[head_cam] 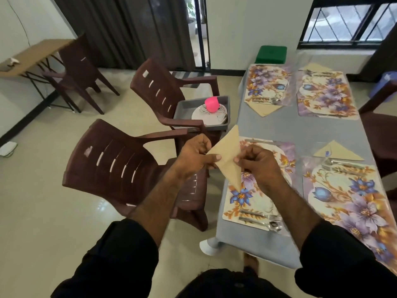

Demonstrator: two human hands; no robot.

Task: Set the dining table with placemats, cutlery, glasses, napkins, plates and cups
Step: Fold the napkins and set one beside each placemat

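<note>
Sleeves (120, 254), black, frame the lower edge, with both forearms reaching forward. The left hand (196, 154) pinches the left edge of a folded beige napkin (228, 154), thumb on top; the right hand (256, 163) pinches its right edge with curled fingers. The napkin is a triangle held in the air above the bench's (300, 130) left edge, over the near left mat (247, 203).

On that floral mat lie a fork (261, 216) and spoon (263, 224) at the near end and a knife (261, 140) at the far end. The near right mat (352, 203) carries cutlery (341, 166) at its far end, with a second napkin (338, 151) just beyond it. Farther on lie two more mats (265, 82), each with a napkin and cutlery; clear glassware near them is too blurred to tell.

Left of the bench stand two brown chairs (120, 166). The farther one holds a grey tray (223, 125) with a plate (209, 116) and a pink cup (211, 104). A green stool (271, 54) sits past the bench's far end.
</note>
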